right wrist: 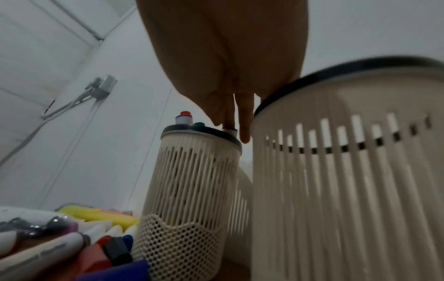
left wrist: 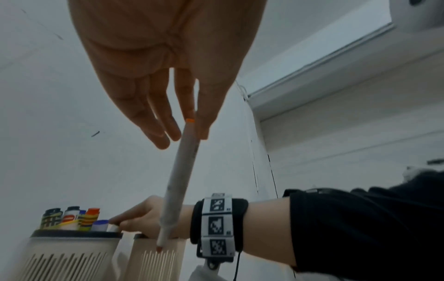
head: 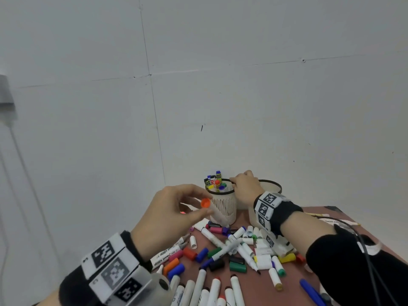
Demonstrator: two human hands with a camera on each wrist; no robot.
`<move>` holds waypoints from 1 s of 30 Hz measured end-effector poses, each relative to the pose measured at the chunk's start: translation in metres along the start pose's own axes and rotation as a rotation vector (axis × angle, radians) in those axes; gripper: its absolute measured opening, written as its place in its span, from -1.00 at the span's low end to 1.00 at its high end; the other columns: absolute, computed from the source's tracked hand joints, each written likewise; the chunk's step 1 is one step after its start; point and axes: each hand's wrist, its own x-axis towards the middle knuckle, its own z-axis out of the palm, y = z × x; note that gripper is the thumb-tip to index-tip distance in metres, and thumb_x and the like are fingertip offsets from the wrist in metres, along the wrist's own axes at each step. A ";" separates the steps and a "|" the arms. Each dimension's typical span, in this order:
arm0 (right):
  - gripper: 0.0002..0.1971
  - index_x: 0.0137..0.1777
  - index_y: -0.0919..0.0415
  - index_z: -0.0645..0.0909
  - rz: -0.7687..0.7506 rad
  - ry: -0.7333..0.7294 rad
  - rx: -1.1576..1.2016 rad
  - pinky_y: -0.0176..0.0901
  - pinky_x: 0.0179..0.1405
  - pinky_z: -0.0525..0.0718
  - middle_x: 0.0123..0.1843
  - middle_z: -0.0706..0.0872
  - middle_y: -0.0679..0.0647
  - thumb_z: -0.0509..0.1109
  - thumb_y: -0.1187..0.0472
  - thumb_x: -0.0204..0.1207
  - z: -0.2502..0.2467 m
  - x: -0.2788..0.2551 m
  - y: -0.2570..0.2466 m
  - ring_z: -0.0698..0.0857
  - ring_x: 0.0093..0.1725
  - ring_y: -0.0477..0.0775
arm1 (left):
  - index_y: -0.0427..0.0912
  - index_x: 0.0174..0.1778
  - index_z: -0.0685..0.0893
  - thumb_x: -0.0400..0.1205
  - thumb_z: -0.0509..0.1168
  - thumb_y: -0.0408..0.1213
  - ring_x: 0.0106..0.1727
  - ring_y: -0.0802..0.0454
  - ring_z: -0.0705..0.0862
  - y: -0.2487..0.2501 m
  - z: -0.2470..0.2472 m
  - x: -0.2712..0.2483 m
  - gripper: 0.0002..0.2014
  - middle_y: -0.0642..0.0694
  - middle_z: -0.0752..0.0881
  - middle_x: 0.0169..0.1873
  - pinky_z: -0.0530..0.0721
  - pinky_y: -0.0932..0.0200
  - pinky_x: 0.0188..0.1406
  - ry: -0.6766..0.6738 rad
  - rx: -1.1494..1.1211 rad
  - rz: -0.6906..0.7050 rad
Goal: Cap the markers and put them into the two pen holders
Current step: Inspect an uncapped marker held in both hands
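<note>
Left wrist view alone: bare orange tip (left wrist: 158,249) of white marker (left wrist: 179,176) pinched in left hand (left wrist: 165,62) grip.

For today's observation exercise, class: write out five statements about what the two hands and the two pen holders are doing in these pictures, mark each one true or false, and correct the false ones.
1. The left hand holds a white marker with an orange end. True.
2. That marker already stands in a holder. False: it is held in the air, tip pointing down, outside both holders.
3. The right hand is at the rim of the slatted pen holder that has markers in it. True.
4. The right hand rests flat on the table. False: it is raised at the holder's rim, fingers on a marker there.
5. All markers on the brown table are capped. False: several lie uncapped, with loose caps among them.
</note>
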 end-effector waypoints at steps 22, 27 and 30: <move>-0.67 0.28 0.02 0.65 -0.361 -0.443 -0.092 -0.62 -0.09 0.41 0.15 0.64 -0.07 0.41 0.21 0.51 -0.065 -0.130 0.047 0.56 0.14 -0.11 | -0.11 -0.09 0.82 -0.09 0.68 0.16 -0.05 -0.08 0.81 0.009 -0.027 -0.092 -0.31 -0.20 0.82 -0.11 0.74 0.26 -0.11 0.459 -0.617 -0.142; -0.67 0.13 -0.19 0.65 -0.313 -0.633 -0.107 -0.28 0.11 0.57 0.11 0.68 -0.16 0.56 0.06 0.37 -0.079 -0.160 0.063 0.58 0.09 -0.19 | -0.32 0.00 0.70 0.34 0.41 -0.37 -0.08 -0.07 0.81 0.006 -0.022 -0.109 -0.69 -0.26 0.81 -0.10 0.75 0.29 -0.12 0.533 -0.806 -0.226; -0.65 0.07 -0.15 0.70 -0.329 -0.684 -0.131 -0.31 0.00 0.58 -0.03 0.68 -0.17 0.62 0.04 0.27 -0.074 -0.174 0.069 0.59 -0.02 -0.22 | -0.31 0.00 0.69 0.38 0.35 -0.41 -0.05 -0.07 0.81 0.006 -0.019 -0.116 -0.74 -0.20 0.82 -0.17 0.74 0.26 -0.05 0.574 -0.846 -0.262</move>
